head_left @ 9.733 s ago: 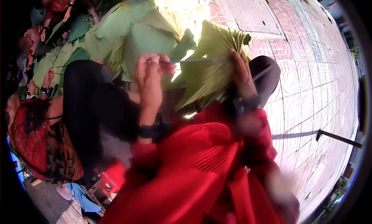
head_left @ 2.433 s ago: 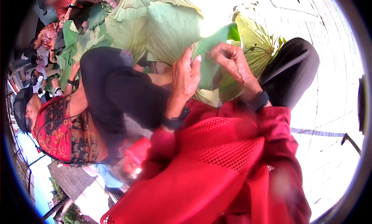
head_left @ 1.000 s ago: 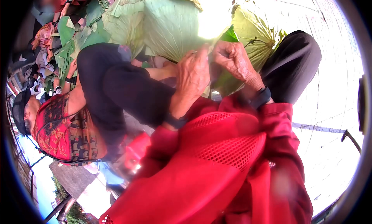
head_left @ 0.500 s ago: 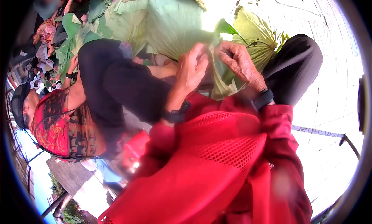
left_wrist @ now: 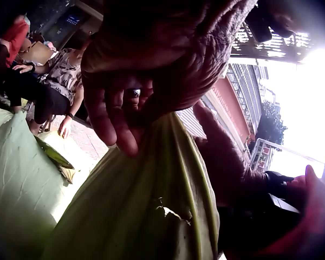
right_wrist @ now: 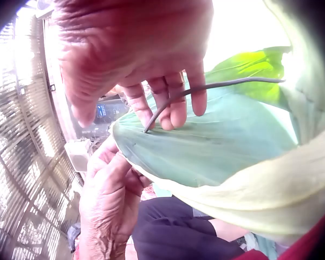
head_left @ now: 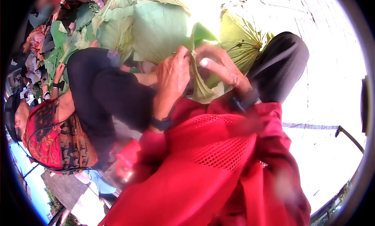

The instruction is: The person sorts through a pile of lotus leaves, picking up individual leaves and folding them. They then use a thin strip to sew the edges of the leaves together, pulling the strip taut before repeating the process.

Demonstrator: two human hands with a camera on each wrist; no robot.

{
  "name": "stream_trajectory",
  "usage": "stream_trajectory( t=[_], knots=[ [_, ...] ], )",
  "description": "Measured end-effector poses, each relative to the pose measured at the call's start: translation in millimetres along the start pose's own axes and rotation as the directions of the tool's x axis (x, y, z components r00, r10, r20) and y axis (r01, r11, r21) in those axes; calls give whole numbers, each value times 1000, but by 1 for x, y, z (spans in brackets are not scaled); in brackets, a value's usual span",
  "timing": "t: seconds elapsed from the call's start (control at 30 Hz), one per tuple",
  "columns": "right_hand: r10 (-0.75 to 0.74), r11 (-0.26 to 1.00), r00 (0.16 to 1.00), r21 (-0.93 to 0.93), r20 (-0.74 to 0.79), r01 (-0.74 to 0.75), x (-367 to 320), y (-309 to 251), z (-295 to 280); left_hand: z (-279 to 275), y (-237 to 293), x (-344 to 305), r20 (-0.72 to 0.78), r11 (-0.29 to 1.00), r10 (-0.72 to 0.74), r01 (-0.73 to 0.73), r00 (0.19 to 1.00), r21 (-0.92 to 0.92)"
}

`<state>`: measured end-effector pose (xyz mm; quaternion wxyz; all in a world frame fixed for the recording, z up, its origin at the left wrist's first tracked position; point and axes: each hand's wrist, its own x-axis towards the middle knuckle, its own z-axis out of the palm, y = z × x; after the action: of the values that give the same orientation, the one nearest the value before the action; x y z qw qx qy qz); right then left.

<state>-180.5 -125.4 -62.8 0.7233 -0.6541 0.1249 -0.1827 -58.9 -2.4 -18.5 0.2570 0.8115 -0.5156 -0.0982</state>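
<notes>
A large green leaf (head_left: 205, 91), gathered into folds at its top, hangs between the two hands. My left hand (head_left: 174, 75) pinches its edge; in the right wrist view the left hand (right_wrist: 109, 203) grips the rim from below. My right hand (head_left: 220, 63), blurred in the head view, has its thumb out. In the right wrist view the right hand (right_wrist: 135, 49) reaches down with fairly straight fingers behind a thin dark cord (right_wrist: 225, 84), which runs from the leaf near the fingertips across to the right. A small tear shows in the gathered leaf (left_wrist: 173, 211).
More broad leaves (head_left: 160, 30) lie spread ahead, and a yellowish leaf (head_left: 238, 36) rests beside the right knee (head_left: 287, 58). A person in a patterned red top (head_left: 58, 134) sits close on the left. Other people sit farther back. Bright paving extends to the right.
Long before, a thin grey cord was stretched between the hands beside a yellow-green leaf. In the last half second the right hand's curled fingers have loosened and its thumb has spread; the left hand keeps its pinch.
</notes>
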Motion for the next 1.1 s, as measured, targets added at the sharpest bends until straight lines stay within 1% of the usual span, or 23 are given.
stream_trajectory(
  t=[0.1, 0.13, 0.23, 0.27, 0.33, 0.4, 0.47, 0.5, 0.53, 0.63, 0.67, 0.7, 0.77, 0.8, 0.83, 0.87, 0.9, 0.93, 0.97, 1.0, 1.03, 1.07, 1.1],
  knots=[
    [-54, 946, 996, -322, -76, 27, -5, -9, 10, 3, 8, -5, 52, 999, 17, -19, 998, 47],
    [-68, 926, 991, -376, -119, 18, -4, -6, 13, 6, 9, -7, 32, 998, 45, -46, 998, 38],
    [-203, 871, 961, -484, -189, 89, -2, 5, 7, 6, 13, -6, 2, 999, 30, -30, 1000, 25],
    [-300, 823, 926, -554, -231, 128, -2, 8, 6, 5, 12, -6, -17, 999, 21, -20, 1000, 27],
    [-286, 835, 902, -546, -324, 69, -1, 11, -1, -3, 6, -6, -54, 999, 5, -3, 999, 35],
    [-271, 839, 867, -545, -419, -1, -3, 10, -9, -14, 2, -7, -77, 991, -92, 84, 993, -106],
    [-181, 868, 832, -483, -524, -116, -6, 14, -13, -25, 2, -8, -69, 960, -186, 167, 980, -224],
    [-136, 878, 808, -448, -573, -170, -6, 16, -15, -26, 1, -8, -69, 949, -195, 170, 978, -266],
    [-158, 888, 781, -432, -605, -155, -7, 19, -15, -26, 0, -9, -68, 936, -203, 173, 977, -307],
    [-201, 779, 669, -531, -715, -334, -9, 30, -33, -28, 0, -13, -40, 890, -231, 194, 972, -413],
    [-236, 792, 632, -523, -738, -315, -13, 30, -41, -30, 1, -14, -19, 858, -252, 214, 968, -468],
    [-239, 787, 584, -507, -776, -351, -18, 26, -46, -33, 3, -16, 4, 821, -273, 236, 962, -520],
    [-209, 839, 499, -416, -841, -351, -26, 27, -58, -40, 3, -19, 34, 696, -274, 222, 961, -683],
    [-232, 833, 512, -440, -827, -334, -31, 25, -61, -43, 3, -20, 47, 623, -270, 212, 962, -753],
    [-90, 933, 462, -237, -882, -270, -33, 27, -62, -45, 3, -20, 50, 610, -247, 195, 968, -768],
    [63, 982, 425, -21, -903, -189, -34, 35, -63, -47, 4, -21, 52, 597, -223, 178, 973, -782],
    [219, 976, 402, 197, -889, -97, -37, 47, -64, -49, 4, -21, 54, 584, -199, 163, 979, -796],
    [347, 936, 469, 335, -812, -111, -45, 74, -77, -51, 5, -22, 44, 577, -171, 137, 984, -805],
    [497, 862, 474, 473, -727, -179, -47, 84, -83, -53, 6, -23, 34, 569, -143, 110, 989, -815],
    [499, 857, 568, 469, -654, -214, -50, 88, -84, -55, 8, -25, 28, 558, -114, 88, 993, -825],
    [498, 852, 652, 461, -571, -248, -55, 96, -86, -58, 9, -28, 45, 518, -92, 86, 995, -851],
    [351, 936, 759, 223, -548, -272, -55, 115, -93, -61, 10, -30, 60, 478, -69, 86, 996, -874],
    [192, 971, 841, -26, -506, -237, -50, 118, -92, -64, 9, -31, 70, 437, -44, 82, 997, -896]
  ],
)
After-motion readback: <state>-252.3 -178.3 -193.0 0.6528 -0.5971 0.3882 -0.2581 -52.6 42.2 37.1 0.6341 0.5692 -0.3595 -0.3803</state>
